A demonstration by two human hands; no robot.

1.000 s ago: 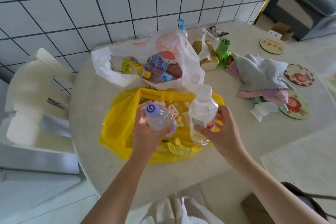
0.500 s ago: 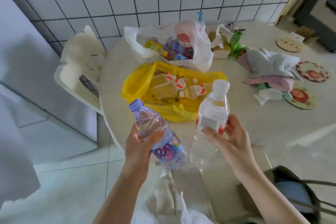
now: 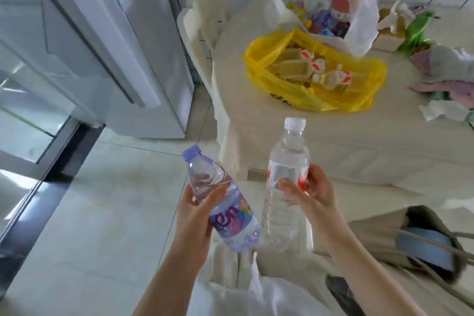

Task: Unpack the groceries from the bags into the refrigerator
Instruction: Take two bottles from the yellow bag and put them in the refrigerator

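Note:
My left hand (image 3: 195, 215) grips a water bottle with a purple cap and purple label (image 3: 220, 200), tilted with its cap to the upper left. A taller clear bottle with a white cap and red-white label (image 3: 286, 179) stands nearly upright in my right hand (image 3: 311, 197). Both bottles hang over the floor, off the table's near edge. On the round table (image 3: 333, 141) lies an open yellow bag (image 3: 318, 72) with several small drink bottles, and behind it a white bag (image 3: 359, 23) holding more bottles. The white refrigerator (image 3: 107, 41) stands at the left.
A white plastic chair (image 3: 205, 23) stands between the refrigerator and the table. Cloths (image 3: 446, 69), a green roll (image 3: 415, 31) and crumpled paper lie at the table's right. A grey tote bag (image 3: 415, 236) sits on the floor at the lower right. Pale tiled floor spreads to the left.
Both hands have carried their bottles back from above the yellow bag and off the table's edge. My view has swung left, bringing the refrigerator into sight.

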